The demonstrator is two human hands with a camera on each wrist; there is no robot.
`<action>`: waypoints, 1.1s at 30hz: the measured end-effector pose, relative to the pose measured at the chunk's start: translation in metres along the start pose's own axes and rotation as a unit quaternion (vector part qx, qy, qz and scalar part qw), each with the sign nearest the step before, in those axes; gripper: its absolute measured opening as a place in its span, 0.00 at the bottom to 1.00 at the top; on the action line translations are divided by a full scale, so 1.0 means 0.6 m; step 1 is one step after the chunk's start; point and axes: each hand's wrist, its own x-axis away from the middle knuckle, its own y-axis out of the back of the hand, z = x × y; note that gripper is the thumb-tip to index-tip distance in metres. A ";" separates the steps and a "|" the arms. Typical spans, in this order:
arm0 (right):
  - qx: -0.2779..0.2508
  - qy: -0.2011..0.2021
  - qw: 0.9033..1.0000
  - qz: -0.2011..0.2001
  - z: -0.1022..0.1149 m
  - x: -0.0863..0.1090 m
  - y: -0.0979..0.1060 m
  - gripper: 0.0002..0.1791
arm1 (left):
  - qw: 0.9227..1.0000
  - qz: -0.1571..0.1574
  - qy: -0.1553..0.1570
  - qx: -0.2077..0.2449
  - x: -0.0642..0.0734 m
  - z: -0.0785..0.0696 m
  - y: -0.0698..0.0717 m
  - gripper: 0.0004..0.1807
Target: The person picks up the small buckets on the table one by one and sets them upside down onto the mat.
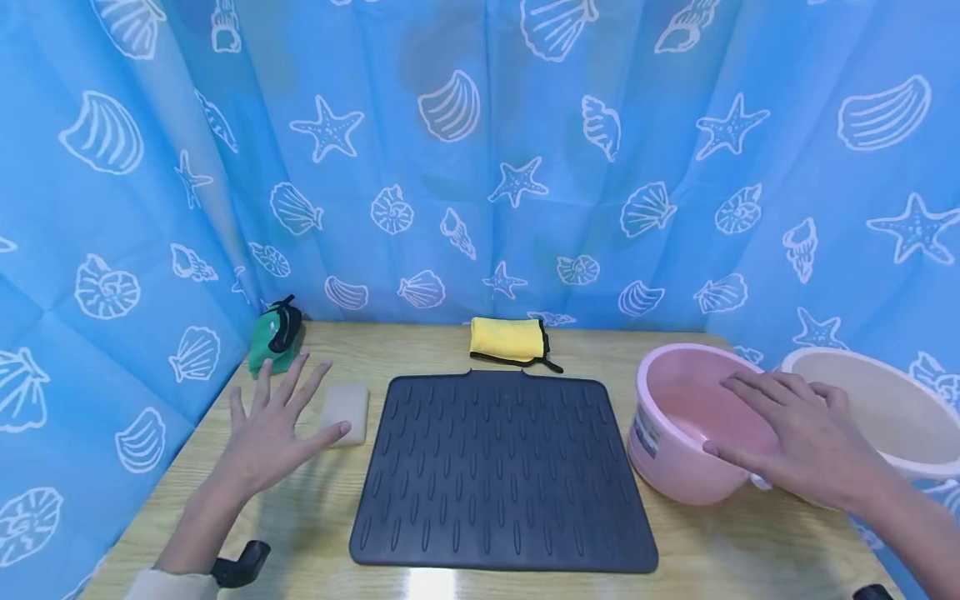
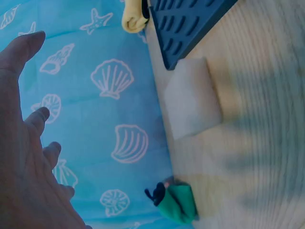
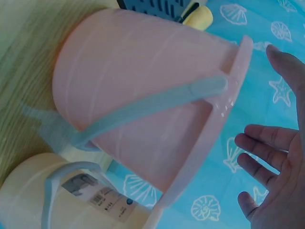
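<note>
My left hand (image 1: 273,433), fingers spread wide and holding nothing, hovers over the left side of the table. Its thumb overlaps the edge of a whitish sponge-like block (image 1: 348,404) in the head view. Just beyond the fingertips sits a folded green cloth (image 1: 264,340) with black trim. On the other side, my right hand (image 1: 806,429) is stretched out above the mouth of a pink bucket (image 1: 678,471), empty-handed. The right wrist view shows the fingers apart from the rim, and the bucket's grey-blue handle (image 3: 152,105) hanging down its side.
A dark ridged mat (image 1: 498,471) lies mid-table between the hands. Behind it is a rolled yellow cloth (image 1: 506,340) with black edging. A cream bucket (image 1: 885,400) stands right of the pink one. Blue shell-patterned curtain (image 1: 450,183) encloses the wooden table's back and sides.
</note>
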 end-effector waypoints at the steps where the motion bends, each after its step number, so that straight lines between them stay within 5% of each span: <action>1: -0.005 0.007 1.000 -0.007 0.003 0.002 -0.002 0.47 | 1.000 -0.002 -0.001 0.000 0.000 -0.002 -0.003 0.50; 10: -0.026 0.084 0.994 -0.061 0.009 0.018 -0.018 0.40 | 0.999 -0.023 -0.020 0.018 -0.009 -0.020 -0.025 0.50; 16: -0.036 0.145 0.984 -0.097 0.009 0.019 -0.033 0.27 | 0.999 -0.025 -0.020 0.017 -0.018 -0.034 -0.033 0.50; 21: -0.016 0.189 0.971 -0.148 0.022 0.013 -0.044 0.36 | 0.999 -0.029 -0.024 0.016 -0.020 -0.040 -0.041 0.51; 27: -0.030 0.206 0.960 -0.189 0.027 0.003 -0.048 0.30 | 0.998 -0.031 -0.030 0.035 -0.018 -0.044 -0.048 0.50; 33: -0.043 0.203 0.959 -0.194 0.034 -0.004 -0.041 0.32 | 0.998 -0.024 -0.028 0.056 -0.020 -0.049 -0.052 0.51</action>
